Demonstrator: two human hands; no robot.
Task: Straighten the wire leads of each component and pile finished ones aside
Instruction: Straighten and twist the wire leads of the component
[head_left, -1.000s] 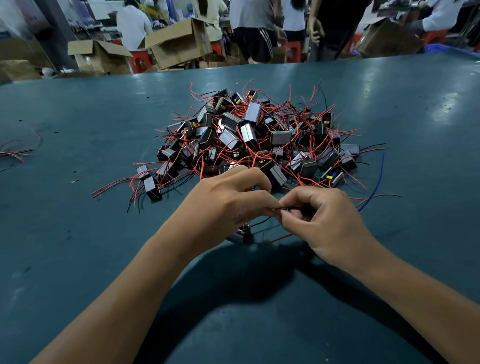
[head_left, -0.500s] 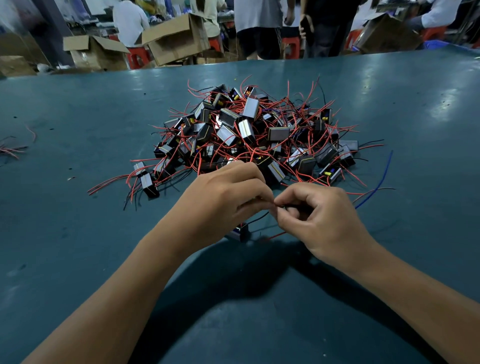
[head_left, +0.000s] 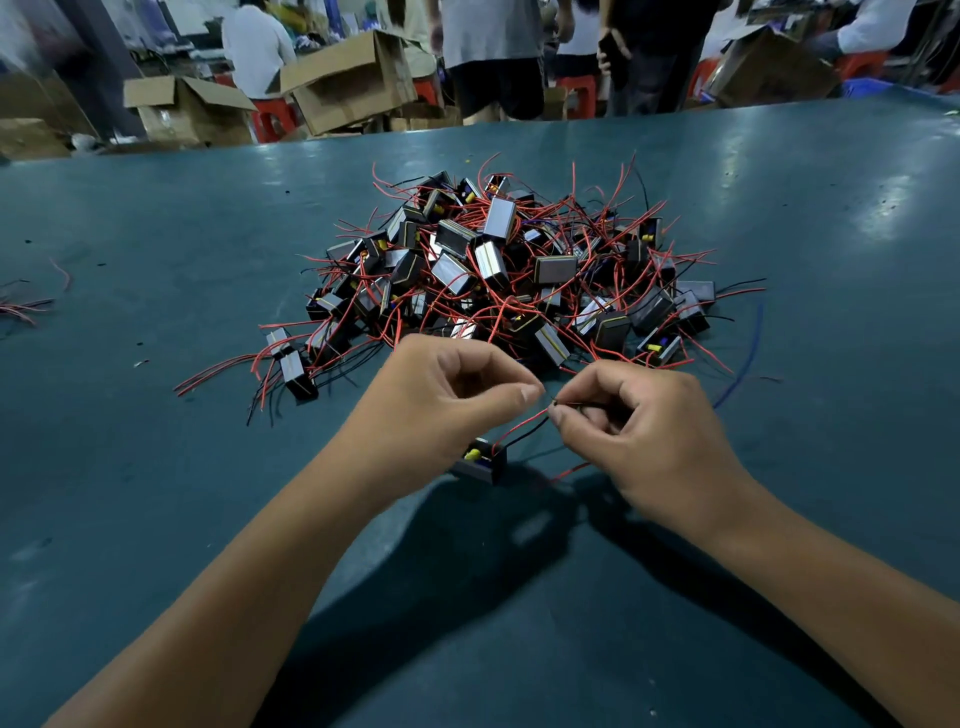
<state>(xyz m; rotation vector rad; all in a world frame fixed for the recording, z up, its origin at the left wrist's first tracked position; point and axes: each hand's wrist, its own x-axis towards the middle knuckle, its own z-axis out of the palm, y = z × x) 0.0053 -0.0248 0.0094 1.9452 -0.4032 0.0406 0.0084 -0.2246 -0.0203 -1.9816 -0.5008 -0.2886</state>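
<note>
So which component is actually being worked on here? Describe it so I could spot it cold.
Start at the big tangled pile of black blocks and red wires mid-table, then drop toward the camera to the two hands. The component sits alone on the table below the left hand. Unlike the rest, its wire leads run up into the right hand fingertips.

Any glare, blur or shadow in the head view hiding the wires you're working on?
Head view: glare patches lie on the far right of the table, off the work; the background people are blurred; arm shadows fall near the component, yet its leads at the right hand read clearly.
</note>
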